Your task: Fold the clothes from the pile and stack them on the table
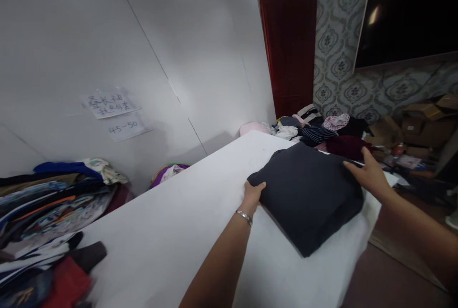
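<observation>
A folded dark grey garment [307, 193] lies on the right part of the white table [186, 231], its near corner pointing towards me. My left hand [254, 193] grips its left edge, thumb on top and the other fingers hidden under the cloth. A silver bracelet [244, 217] circles that wrist. At the garment's far right edge, my right hand [368, 174] holds the cloth with its thumb over the top. One finger of this hand points up beyond the edge, and the rest are mostly hidden.
Stacked clothes [53, 203] crowd the table's left side. Beyond the far end is a heap of mixed clothes [315, 129], with cardboard boxes [422, 122] to its right. A white wall [161, 60] with paper notes [114, 103] runs along the far side.
</observation>
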{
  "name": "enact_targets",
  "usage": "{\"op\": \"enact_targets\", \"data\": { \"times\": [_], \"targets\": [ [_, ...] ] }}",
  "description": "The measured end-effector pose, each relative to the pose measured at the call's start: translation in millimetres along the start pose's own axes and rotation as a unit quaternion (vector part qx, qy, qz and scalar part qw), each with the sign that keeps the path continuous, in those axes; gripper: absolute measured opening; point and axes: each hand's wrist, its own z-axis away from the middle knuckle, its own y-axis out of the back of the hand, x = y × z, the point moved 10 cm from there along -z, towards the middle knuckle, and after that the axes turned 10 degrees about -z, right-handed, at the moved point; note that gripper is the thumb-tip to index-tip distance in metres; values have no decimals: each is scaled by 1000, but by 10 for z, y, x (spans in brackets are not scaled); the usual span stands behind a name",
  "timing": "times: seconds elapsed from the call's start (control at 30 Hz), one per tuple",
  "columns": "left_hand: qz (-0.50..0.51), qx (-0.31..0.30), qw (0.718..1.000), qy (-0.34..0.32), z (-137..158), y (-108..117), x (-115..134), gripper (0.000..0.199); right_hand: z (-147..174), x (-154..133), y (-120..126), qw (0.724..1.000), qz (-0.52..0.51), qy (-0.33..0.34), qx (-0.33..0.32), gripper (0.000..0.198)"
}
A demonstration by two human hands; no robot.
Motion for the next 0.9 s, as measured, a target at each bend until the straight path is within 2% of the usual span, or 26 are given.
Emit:
{"op": "enact_targets", "data": {
  "times": [0.07,0.13,0.2,0.27,0.3,0.4,0.47,0.57,0.73,0.9],
  "targets": [
    [-64,84,990,-89,-27,200,279,65,-168,-401,-160,985,114,132,-12,70],
    [-139,103,969,-176,-37,183,533,59,-301,-651,-549,963,171,191,-86,58],
    [-225,65,944,-234,-61,-29,685,49,-393,-781,-1043,946,184,196,-180,50],
    [-304,28,918,-255,-102,-262,720,40,-409,-888,-1574,921,199,208,-261,45],
    [-330,19,909,-253,-129,-347,710,37,-382,-912,-1856,900,222,217,-306,45],
    [-339,20,908,-246,-203,-451,684,26,-305,-890,-2545,846,281,224,-394,46],
    [-316,27,912,-259,-218,-449,713,17,-300,-848,-2831,833,296,217,-413,45],
    [-311,29,907,-282,-209,-434,787,8,-299,-755,-3045,811,322,212,-441,46],
    [-280,20,913,-296,-229,-435,837,14,-359,-651,-3005,789,357,218,-450,67],
    [-358,12,909,-211,-406,-492,622,13,-346,-477,-3076,774,409,190,-444,70]
  ]
}}
